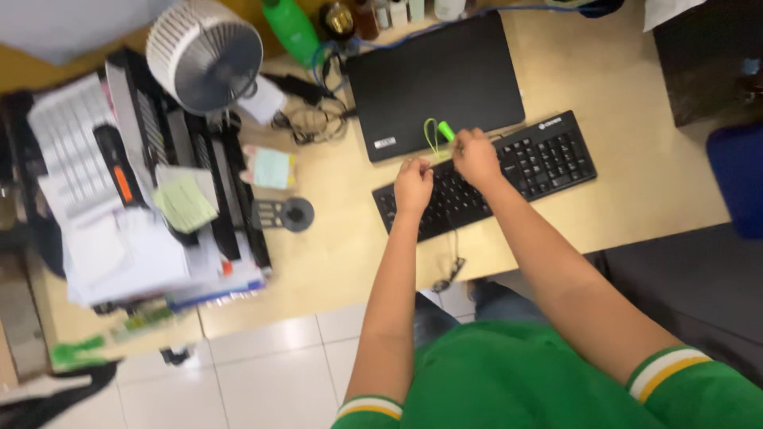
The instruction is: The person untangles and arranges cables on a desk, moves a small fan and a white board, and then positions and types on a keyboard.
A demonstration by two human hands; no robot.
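My right hand (477, 157) is closed on a small bright green object (446, 130) with a thin yellow-green cord loop (431, 137) hanging from it. My left hand (413, 184) sits fisted just beside it, at the loop's lower end; whether it grips the cord I cannot tell. Both hands hover over a black keyboard (548, 155) on a light wooden desk (342, 246). A closed black laptop (435, 79) lies just behind the keyboard.
A white desk fan (205, 54) and black paper trays (151, 183) stacked with documents fill the left side. A green bottle (292, 30), tangled cables (310, 119) and a round black stand (296, 214) lie nearby. A blue chair (737, 179) stands at right. White floor tiles (262, 365) lie below.
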